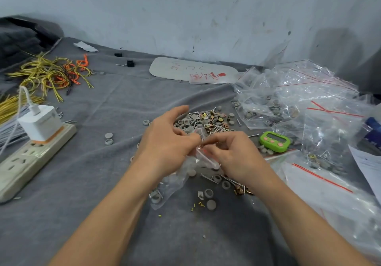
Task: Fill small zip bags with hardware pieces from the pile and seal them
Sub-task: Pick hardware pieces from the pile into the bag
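Observation:
A small clear zip bag (175,181) with a red seal strip hangs between my hands above the grey cloth, holding a few grey caps. My left hand (165,142) pinches the bag's top edge at its left. My right hand (233,154) pinches the same edge from the right, fingertips almost meeting the left ones. The pile of hardware (206,121), made of grey caps, nails and brass clips, lies just beyond my hands. Loose pieces (214,191) are scattered on the cloth under and in front of the bag.
A heap of filled clear bags (299,100) sits at the right, with empty zip bags (329,191) nearer. A green timer (274,142) lies beside the pile. A power strip with white charger (35,142) and yellow and orange wires (51,74) lie at the left.

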The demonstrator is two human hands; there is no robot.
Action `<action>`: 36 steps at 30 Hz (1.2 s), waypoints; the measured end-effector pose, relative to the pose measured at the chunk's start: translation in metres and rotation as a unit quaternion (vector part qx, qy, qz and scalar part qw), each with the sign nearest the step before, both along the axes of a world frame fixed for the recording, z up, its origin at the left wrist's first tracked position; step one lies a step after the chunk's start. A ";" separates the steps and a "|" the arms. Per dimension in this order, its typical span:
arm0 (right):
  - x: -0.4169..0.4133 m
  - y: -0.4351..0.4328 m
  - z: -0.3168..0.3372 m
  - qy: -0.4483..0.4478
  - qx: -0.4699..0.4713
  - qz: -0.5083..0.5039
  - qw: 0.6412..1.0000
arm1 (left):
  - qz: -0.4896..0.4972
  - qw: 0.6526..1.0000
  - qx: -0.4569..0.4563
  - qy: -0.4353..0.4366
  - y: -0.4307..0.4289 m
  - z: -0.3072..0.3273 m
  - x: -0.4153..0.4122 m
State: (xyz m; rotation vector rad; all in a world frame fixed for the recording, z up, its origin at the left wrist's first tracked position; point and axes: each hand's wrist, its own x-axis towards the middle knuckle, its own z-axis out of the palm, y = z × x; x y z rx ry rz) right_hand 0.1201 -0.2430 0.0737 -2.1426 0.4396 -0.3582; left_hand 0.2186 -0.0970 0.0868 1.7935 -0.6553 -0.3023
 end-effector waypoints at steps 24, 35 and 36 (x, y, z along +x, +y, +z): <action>0.032 -0.051 0.011 -0.045 0.066 -0.181 0.980 | -0.021 0.991 0.085 -0.096 -0.012 -0.027 0.003; 0.132 -0.127 -0.010 0.161 -0.186 -0.061 0.967 | 0.052 0.999 -0.004 0.005 -0.014 -0.031 0.024; 0.136 -0.124 -0.013 0.177 -0.217 -0.034 0.959 | 0.054 0.998 -0.005 0.008 -0.014 -0.031 0.026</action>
